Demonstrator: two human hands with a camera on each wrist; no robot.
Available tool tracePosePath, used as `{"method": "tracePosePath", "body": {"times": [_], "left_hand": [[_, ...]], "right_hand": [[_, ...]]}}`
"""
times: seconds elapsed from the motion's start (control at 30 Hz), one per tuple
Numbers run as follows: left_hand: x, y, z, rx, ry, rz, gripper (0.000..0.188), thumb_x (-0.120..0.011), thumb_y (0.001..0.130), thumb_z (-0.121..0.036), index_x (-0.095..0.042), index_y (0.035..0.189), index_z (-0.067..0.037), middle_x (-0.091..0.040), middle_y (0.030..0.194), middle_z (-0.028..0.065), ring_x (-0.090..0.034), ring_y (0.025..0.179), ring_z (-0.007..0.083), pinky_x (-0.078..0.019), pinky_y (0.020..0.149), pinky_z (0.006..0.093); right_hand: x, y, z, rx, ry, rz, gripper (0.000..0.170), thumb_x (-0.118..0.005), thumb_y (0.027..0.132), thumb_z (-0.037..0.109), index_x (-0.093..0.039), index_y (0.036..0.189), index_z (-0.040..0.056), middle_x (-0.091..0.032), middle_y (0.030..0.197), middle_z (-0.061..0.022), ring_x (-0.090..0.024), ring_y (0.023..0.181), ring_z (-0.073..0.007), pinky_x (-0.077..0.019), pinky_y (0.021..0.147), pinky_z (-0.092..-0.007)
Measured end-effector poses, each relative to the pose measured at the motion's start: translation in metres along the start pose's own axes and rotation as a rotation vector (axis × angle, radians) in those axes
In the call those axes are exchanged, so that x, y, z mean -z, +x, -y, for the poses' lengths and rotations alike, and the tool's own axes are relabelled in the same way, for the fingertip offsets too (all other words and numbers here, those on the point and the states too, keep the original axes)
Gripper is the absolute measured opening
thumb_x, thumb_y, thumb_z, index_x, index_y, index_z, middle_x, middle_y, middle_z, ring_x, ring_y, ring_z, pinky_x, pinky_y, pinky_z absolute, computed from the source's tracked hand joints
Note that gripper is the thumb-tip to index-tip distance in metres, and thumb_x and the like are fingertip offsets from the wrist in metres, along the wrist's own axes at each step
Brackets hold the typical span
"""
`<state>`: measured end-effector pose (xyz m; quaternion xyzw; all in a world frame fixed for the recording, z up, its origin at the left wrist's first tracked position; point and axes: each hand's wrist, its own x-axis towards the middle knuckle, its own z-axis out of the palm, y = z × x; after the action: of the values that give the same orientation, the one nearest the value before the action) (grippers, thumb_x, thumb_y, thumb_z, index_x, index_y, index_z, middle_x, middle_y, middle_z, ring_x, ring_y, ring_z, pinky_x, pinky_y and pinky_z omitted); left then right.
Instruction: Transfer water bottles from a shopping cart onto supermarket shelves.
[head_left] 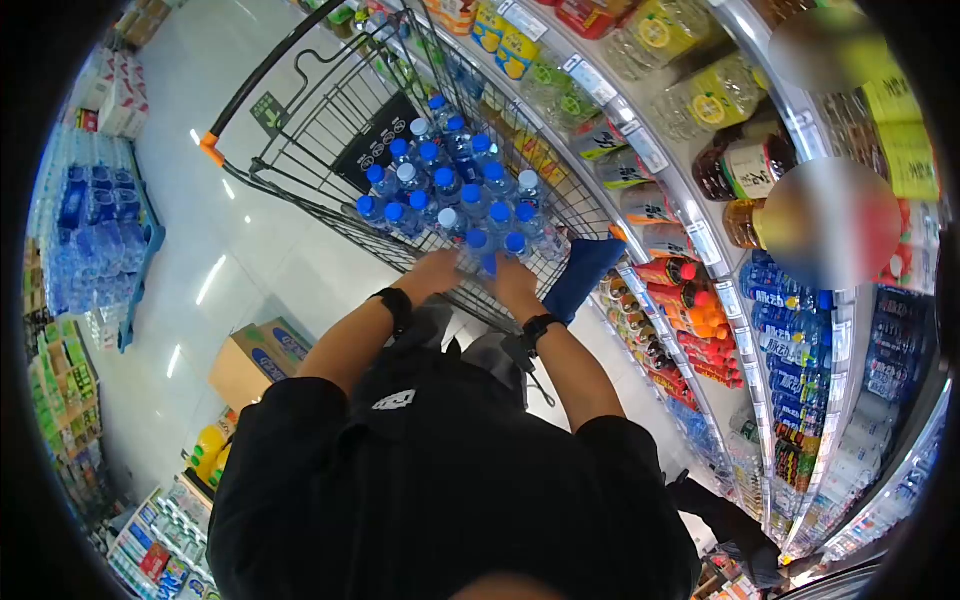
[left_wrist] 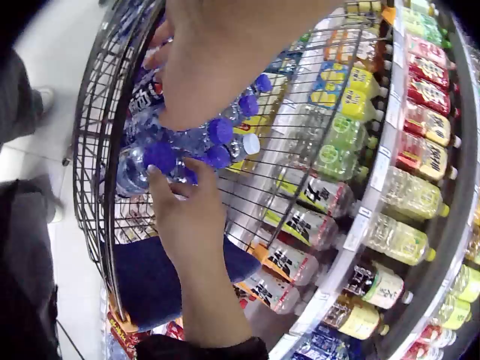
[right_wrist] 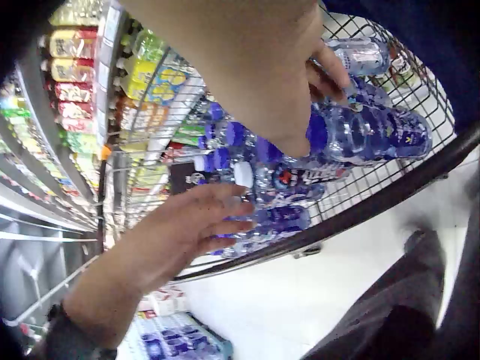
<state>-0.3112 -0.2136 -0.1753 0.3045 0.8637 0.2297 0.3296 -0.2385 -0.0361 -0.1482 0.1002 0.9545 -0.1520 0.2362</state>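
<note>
A shopper is bent over a wire cart (head_left: 211, 148) with both hands down among the water bottles (head_left: 445, 180), and I'd judge the step in hand to be settling the bottles upright and close together. Most wear blue caps, a few white, and they stand bunched inside the basket, near the side where the person leans.

The left hand (right_wrist: 187, 236) lies over the cluster with its fingers stretched out and spread, its tips close by a white cap (right_wrist: 244, 174). I see nothing held in it; to me it looks more like steadying than lifting. The right hand (left_wrist: 191, 214) is at the near edge of the group, its thumb against a blue cap (left_wrist: 160, 156) and its other fingers bent among the necks. Whether they really grip a bottle there I cannot tell from here.

That blue cap tops the nearest bottle (right_wrist: 375, 135), which stands just inside the dark rim (right_wrist: 375, 196), right by the right hand. The other bottles reach away from both hands toward the far side, and a blue flap (head_left: 585, 278) hangs at the cart's corner beside the right wrist.

As I read it, the next move calls for a light push or a firm pinch at the neck, nudging that bottle snug against its neighbours without tipping the row behind.
</note>
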Motion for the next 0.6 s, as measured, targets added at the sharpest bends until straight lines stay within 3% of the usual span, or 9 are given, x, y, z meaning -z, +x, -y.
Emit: {"method": "tracePosePath", "body": {"times": [0.07, 0.17, 0.33, 0.43, 0.47, 0.6], "left_hand": [[-0.006, 0.002, 0.0, -0.007, -0.048, 0.033, 0.047, -0.054, 0.073, -0.025, -0.048, 0.109, 0.005, -0.058, 0.089, 0.0269, -0.056, 0.088, 0.0402, -0.0458, 0.077, 0.0458], [0.005, 0.003, -0.006, 0.046, -0.116, 0.211, 0.054, -0.056, 0.074, -0.026, -0.045, 0.117, 0.005, -0.053, 0.108, 0.0255, -0.052, 0.101, 0.0386, -0.041, 0.087, 0.0422], [0.005, 0.007, 0.001, 0.061, -0.226, 0.17, 0.057, -0.061, 0.071, -0.026, -0.046, 0.118, 0.003, -0.053, 0.112, 0.0239, -0.05, 0.105, 0.0369, -0.0405, 0.089, 0.0402], [0.008, 0.009, 0.001, -0.115, -0.142, 0.132, 0.052, -0.061, 0.07, -0.027, -0.048, 0.111, 0.003, -0.058, 0.098, 0.0231, -0.055, 0.094, 0.0367, -0.0447, 0.078, 0.045], [0.014, 0.017, -0.005, -0.018, -0.162, 0.337, 0.072, -0.07, 0.062, -0.029, -0.043, 0.121, 0.003, -0.052, 0.114, 0.0237, -0.05, 0.106, 0.037, -0.0407, 0.089, 0.0396], [0.029, 0.012, -0.043, -0.447, -0.169, 0.195, 0.094, -0.081, 0.049, -0.035, -0.039, 0.125, 0.001, -0.056, 0.111, 0.0201, -0.053, 0.103, 0.0355, -0.0392, 0.092, 0.0414]], "right_hand": [[-0.011, 0.012, 0.005, -0.028, -0.094, 0.074, 0.055, -0.067, 0.07, 0.036, -0.047, 0.113, 0.009, -0.058, 0.098, -0.017, -0.061, 0.084, -0.0319, -0.05, 0.064, -0.042], [-0.021, 0.03, 0.006, -0.003, -0.156, 0.068, 0.053, -0.068, 0.07, 0.038, -0.049, 0.11, 0.0086, -0.058, 0.097, -0.0163, -0.061, 0.083, -0.0319, -0.0502, 0.062, -0.0424], [-0.032, 0.03, -0.008, 0.188, -0.159, 0.056, 0.049, -0.069, 0.068, 0.032, -0.051, 0.106, 0.0062, -0.057, 0.097, -0.0164, -0.061, 0.082, -0.0304, -0.0498, 0.063, -0.0406], [-0.003, -0.005, -0.033, 0.329, -0.03, 0.004, 0.049, -0.069, 0.067, 0.031, -0.052, 0.105, 0.0057, -0.057, 0.093, -0.0151, -0.06, 0.08, -0.0304, -0.0491, 0.063, -0.0397], [0.016, -0.023, -0.035, 0.224, 0.102, -0.025, 0.049, -0.072, 0.065, 0.026, -0.052, 0.104, 0.0046, -0.057, 0.094, -0.0158, -0.059, 0.079, -0.0322, -0.0488, 0.069, -0.0374], [0.106, -0.091, -0.017, 0.2, 0.407, -0.36, 0.034, -0.073, 0.063, 0.019, -0.059, 0.09, 0.0038, -0.061, 0.081, -0.0122, -0.06, 0.073, -0.0291, -0.0483, 0.066, -0.0361]]}}
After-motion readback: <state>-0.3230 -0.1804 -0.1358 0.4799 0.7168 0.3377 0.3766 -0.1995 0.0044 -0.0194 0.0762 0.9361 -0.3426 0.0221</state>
